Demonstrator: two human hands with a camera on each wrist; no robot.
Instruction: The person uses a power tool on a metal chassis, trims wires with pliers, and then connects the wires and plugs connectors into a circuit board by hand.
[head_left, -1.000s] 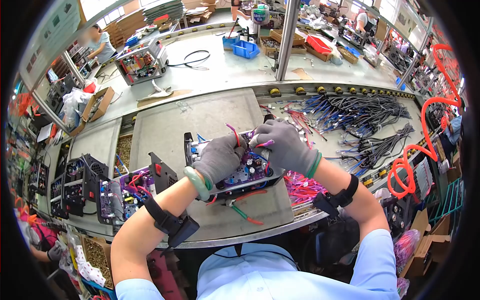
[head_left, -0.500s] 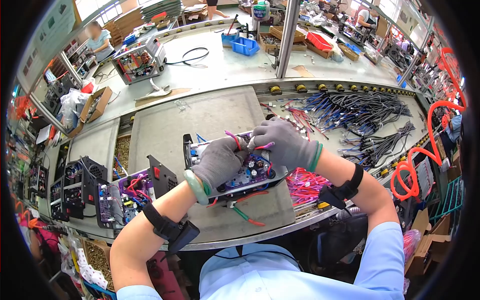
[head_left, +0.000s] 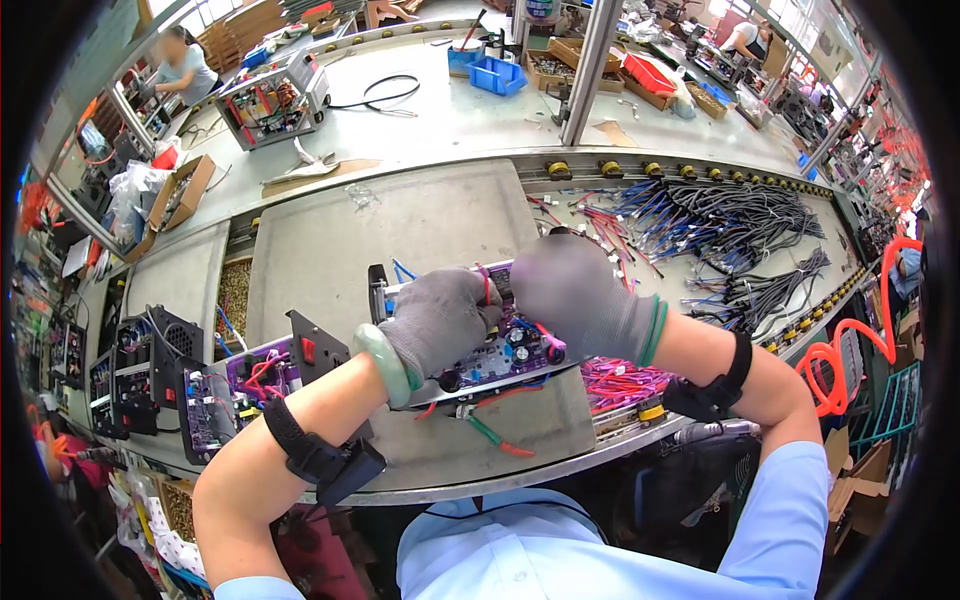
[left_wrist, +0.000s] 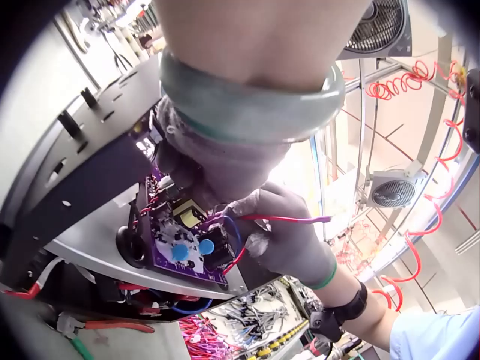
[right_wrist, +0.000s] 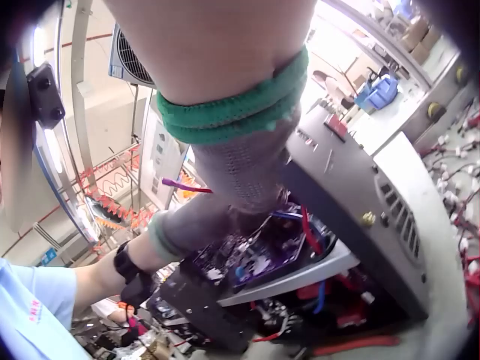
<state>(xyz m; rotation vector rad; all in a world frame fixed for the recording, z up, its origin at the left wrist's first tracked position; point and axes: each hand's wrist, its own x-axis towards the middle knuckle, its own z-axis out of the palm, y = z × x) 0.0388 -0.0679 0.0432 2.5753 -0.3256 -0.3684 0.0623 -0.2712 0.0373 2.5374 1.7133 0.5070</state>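
Note:
A metal chassis with black end panels and a purple circuit board [head_left: 510,350] sits on the bench in front of me. My gloved left hand [head_left: 435,320] bends its fingers over the board and pinches a red wire [head_left: 486,283] with a purple end. Close beside it, my gloved right hand [head_left: 580,300] reaches down to the board, blurred in the head view. Its fingertips meet the left hand's in the left wrist view, where a second red wire [left_wrist: 292,219] with a purple end crosses in front of it. I cannot tell what the right fingertips hold.
Green-and-red-handled pliers [head_left: 490,435] lie before the chassis. Bundles of black cables [head_left: 750,225] and a heap of pink-red wires [head_left: 625,380] are to the right. Another opened chassis [head_left: 235,385] stands left. A coiled red hose [head_left: 835,365] hangs at far right.
The right hand has turned and lifted slightly away, and the purple wire end beside it now points down toward the board's right side. The left hand stays over the board. The head view has shifted slightly.

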